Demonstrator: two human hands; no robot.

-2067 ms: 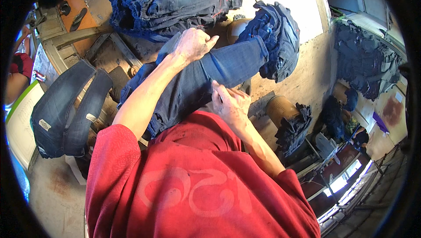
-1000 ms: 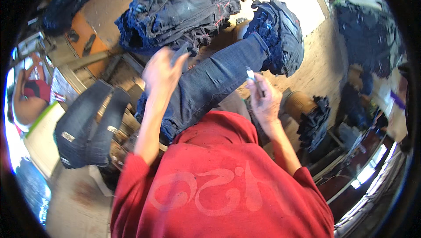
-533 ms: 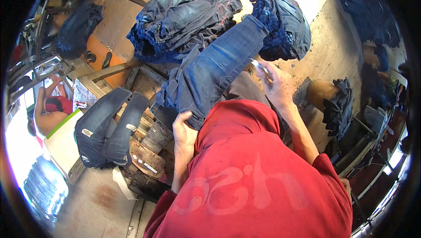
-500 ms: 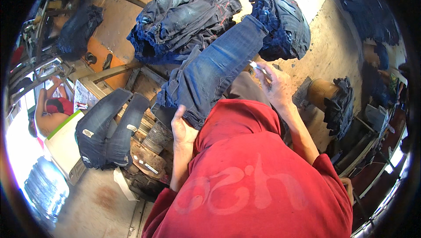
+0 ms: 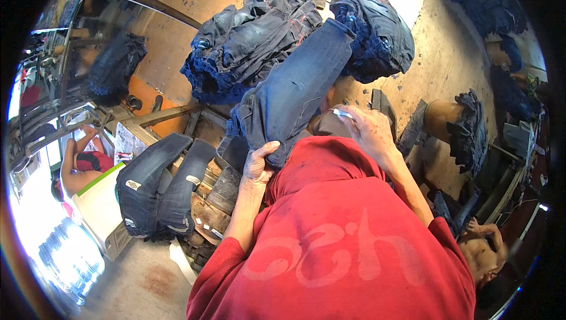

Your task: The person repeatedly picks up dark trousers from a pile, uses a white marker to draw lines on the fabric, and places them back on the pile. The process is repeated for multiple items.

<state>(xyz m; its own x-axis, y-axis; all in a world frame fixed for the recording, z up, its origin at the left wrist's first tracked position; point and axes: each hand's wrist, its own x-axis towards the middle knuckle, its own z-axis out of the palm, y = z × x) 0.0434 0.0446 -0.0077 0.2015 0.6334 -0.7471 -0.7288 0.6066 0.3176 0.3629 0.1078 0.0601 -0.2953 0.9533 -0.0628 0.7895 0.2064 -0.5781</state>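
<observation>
A pair of blue jeans [image 5: 300, 81] lies across my lap and stretches away toward the garment piles. My left hand [image 5: 258, 165] grips its near edge, thumb on top and fingers beneath the cloth. To the right of the jeans, my right hand [image 5: 372, 132] is closed round a small slim tool with a white tip [image 5: 341, 113]; most of it is hidden in the fingers, so its kind is unclear. The tip points left toward the denim, with a small gap between them.
A large heap of dark jeans [image 5: 242, 48] and a folded denim stack [image 5: 377, 34] sit ahead on the floor. Another pair of jeans [image 5: 144, 187] hangs over a wooden frame at left. One person [image 5: 79, 169] is at far left, another [image 5: 483, 249] at lower right.
My left thumb has come down over the jeans' edge. My right hand has dropped slightly nearer my lap, still with the white-tipped tool. The view has shifted, showing more of the person at lower right.
</observation>
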